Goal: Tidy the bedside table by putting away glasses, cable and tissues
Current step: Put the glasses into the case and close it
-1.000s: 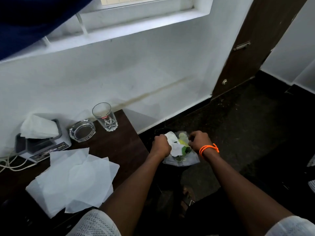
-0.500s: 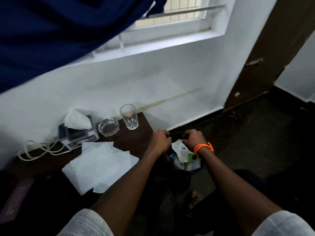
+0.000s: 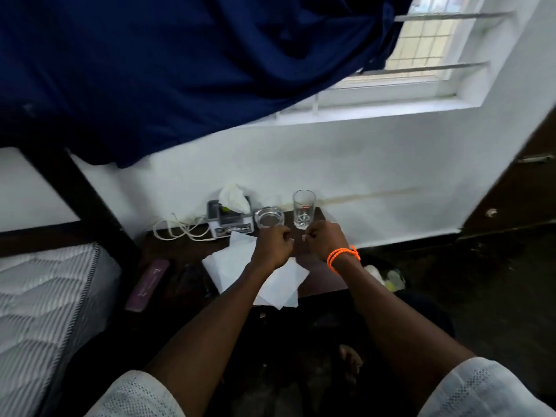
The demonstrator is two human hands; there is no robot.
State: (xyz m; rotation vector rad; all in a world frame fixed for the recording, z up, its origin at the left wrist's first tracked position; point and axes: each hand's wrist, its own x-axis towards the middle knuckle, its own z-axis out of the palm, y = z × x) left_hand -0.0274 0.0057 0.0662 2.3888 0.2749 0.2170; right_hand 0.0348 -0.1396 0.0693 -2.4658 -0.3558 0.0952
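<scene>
Now, with your left hand [image 3: 275,246] and right hand [image 3: 326,240] curled and apparently empty at frame centre, gather the loose tissues [image 3: 255,272] together, avoiding the glass [image 3: 304,209].

I see the counter [image 3: 319,281] back edge blocked by tumbler [image 3: 304,209], ashtray [image 3: 269,217], tissue box [image 3: 230,219]; bare strip right of the tissues [image 3: 240,266].

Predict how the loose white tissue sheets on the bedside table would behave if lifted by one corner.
The tissue sheets look thin and creased, so they would probably droop limply. They overlap loosely, so likely only the top one lifts. One edge overhangs the bedside table, so a push may slide them off.
</scene>
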